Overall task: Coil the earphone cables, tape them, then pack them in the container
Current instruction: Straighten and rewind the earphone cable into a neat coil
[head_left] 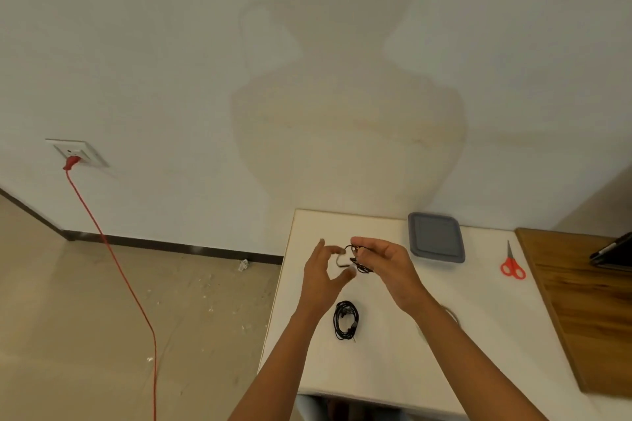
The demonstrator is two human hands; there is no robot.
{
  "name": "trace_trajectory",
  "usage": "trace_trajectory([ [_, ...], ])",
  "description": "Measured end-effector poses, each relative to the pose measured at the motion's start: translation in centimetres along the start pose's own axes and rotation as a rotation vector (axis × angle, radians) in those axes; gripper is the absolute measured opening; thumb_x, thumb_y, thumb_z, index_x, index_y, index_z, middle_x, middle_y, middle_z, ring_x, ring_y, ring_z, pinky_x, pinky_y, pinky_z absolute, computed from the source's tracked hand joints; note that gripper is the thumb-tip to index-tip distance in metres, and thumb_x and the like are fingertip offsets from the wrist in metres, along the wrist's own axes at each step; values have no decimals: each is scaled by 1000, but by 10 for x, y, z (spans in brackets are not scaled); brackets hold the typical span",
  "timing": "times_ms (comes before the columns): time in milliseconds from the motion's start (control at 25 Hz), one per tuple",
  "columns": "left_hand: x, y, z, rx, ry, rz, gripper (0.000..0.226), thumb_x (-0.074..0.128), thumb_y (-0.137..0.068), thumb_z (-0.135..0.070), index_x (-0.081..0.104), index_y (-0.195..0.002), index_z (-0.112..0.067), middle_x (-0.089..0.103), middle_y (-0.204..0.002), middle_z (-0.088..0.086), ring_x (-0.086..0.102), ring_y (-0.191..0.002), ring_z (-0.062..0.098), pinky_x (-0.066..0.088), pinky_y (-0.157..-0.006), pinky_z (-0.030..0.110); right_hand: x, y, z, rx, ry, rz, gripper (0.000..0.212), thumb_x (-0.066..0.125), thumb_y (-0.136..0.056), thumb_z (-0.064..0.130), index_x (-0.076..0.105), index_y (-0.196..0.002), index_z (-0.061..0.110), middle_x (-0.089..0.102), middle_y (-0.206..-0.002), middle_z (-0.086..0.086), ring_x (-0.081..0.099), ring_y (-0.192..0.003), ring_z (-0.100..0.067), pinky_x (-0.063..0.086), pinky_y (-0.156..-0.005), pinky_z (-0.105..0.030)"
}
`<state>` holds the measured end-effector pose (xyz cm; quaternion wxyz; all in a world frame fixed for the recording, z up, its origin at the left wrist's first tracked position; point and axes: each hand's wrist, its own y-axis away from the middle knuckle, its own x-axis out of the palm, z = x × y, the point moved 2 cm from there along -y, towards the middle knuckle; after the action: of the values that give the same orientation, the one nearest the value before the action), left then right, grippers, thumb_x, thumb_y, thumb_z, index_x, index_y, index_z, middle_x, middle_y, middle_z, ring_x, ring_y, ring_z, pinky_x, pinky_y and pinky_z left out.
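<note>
White surface [478, 335] low in frame, both hands raised over it: the right hand [386, 263] grips the bunched earphone cable [359, 261], the left hand [319, 273] spreads wide beside its loop, and the grey container [436, 237] sits right of centre, nearer the right hand.

Two cables [346, 319] [359, 260], one container [436, 237], one scissors [512, 265]

No readable text or labels anywhere

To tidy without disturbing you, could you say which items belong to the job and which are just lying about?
Job: held earphone cable, coiled earphone cable, grey lidded container, red scissors.
Lying about: wooden board, red power cord, wall socket.
</note>
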<state>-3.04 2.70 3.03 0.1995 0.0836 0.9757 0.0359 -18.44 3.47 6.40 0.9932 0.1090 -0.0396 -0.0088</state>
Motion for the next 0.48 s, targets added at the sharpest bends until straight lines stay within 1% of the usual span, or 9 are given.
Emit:
trace_trajectory([
  [40,-2,2,-13,-1,24,-15,13,67,-88,-24,63,-100,-24,59,-105,-27,39,-112,-24,31,-94,16,-1,7,14,-4,-109,23,28,71,-81,17,71,-109,12,72,-106,-8,65,-100,-21,51,-92,-29],
  [80,-4,5,-26,-28,74,-3,2,63,-91,-26,63,-90,-24,64,-93,-23,50,-97,-22,35,-87,17,-2,14,29,-9,-238,41,40,78,-74,24,70,-110,9,71,-106,-9,65,-99,-20,51,-93,-30],
  [160,-10,12,-47,-73,122,36,12,58,-93,-28,64,-84,-22,72,-84,-13,60,-73,-1,40,-73,19,-9,27,59,-30,-437,57,71,89,-55,34,66,-114,2,69,-102,-8,64,-95,-17,49,-94,-31],
  [200,-14,17,-56,-79,133,64,14,56,-93,-28,65,-84,-21,73,-82,-9,60,-70,6,41,-70,20,-13,34,74,-50,-481,53,79,91,-50,35,64,-115,1,69,-101,-7,64,-94,-16,48,-94,-32],
  [240,-21,25,-66,-75,150,103,17,56,-94,-29,67,-85,-20,73,-79,-8,61,-71,8,41,-72,20,-17,43,89,-73,-500,54,81,92,-48,35,63,-116,1,68,-99,-6,64,-93,-16,48,-94,-32],
  [320,-33,41,-81,-67,214,211,24,54,-96,-31,69,-84,-18,65,-70,-9,59,-71,7,44,-79,21,-20,61,111,-101,-509,55,74,92,-49,30,63,-112,5,68,-95,-8,66,-90,-19,51,-93,-34],
  [360,-38,50,-87,-76,253,288,29,51,-97,-34,70,-84,-16,59,-66,-8,57,-69,8,48,-81,22,-20,70,118,-103,-512,42,65,90,-53,23,63,-110,6,66,-93,-10,68,-88,-20,53,-91,-36],
  [400,-41,59,-94,-103,305,367,37,46,-99,-39,70,-84,-14,55,-62,-7,58,-68,11,52,-82,24,-19,78,125,-102,-525,18,50,85,-62,14,62,-106,7,64,-90,-10,68,-85,-20,55,-89,-38],
  [480,-45,79,-106,-193,363,469,54,31,-101,-49,68,-88,-12,52,-59,0,63,-67,19,58,-78,30,-13,96,139,-115,-535,-47,24,63,-80,-7,60,-98,7,59,-85,-9,68,-78,-18,59,-80,-37],
])
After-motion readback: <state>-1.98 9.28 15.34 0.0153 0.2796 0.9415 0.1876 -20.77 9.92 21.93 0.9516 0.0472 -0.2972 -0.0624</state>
